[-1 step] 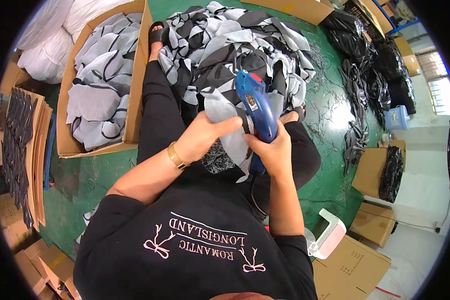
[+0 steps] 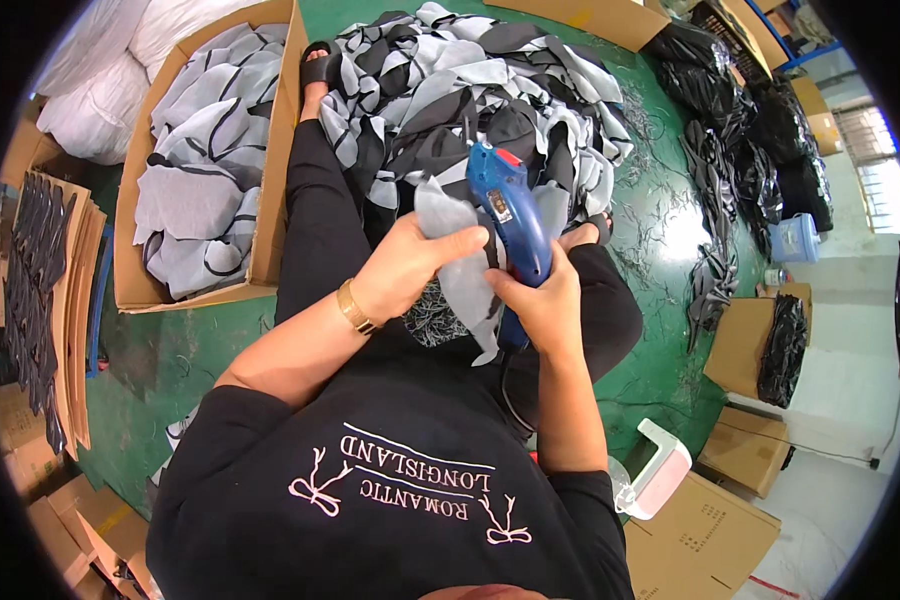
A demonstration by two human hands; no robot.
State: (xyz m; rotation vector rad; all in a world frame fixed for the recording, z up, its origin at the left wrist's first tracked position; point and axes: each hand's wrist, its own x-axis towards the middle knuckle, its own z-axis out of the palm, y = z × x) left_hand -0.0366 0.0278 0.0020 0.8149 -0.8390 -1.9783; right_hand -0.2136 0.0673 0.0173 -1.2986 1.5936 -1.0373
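Observation:
My right hand is wrapped around a blue handheld electric fabric cutter with a red button, its head pointing away from me. A cord hangs from its near end. Pinched in my left hand is a grey fabric piece, its upper end standing above the fingers and its lower end trailing between my hands. The cutter's head is close to this piece, but I cannot tell whether the blade touches it. Beyond both hands spreads a large pile of grey and black fabric pieces, between my feet.
At my left stands a cardboard box filled with grey fabric pieces. Thin dark offcuts litter the green floor to the right. Black plastic bags, a blue bucket and a pink-and-white appliance are farther right.
The cutter's head has shifted slightly left and nearer me. The top of the grey piece has tipped a little to the right. Both hands keep their holds.

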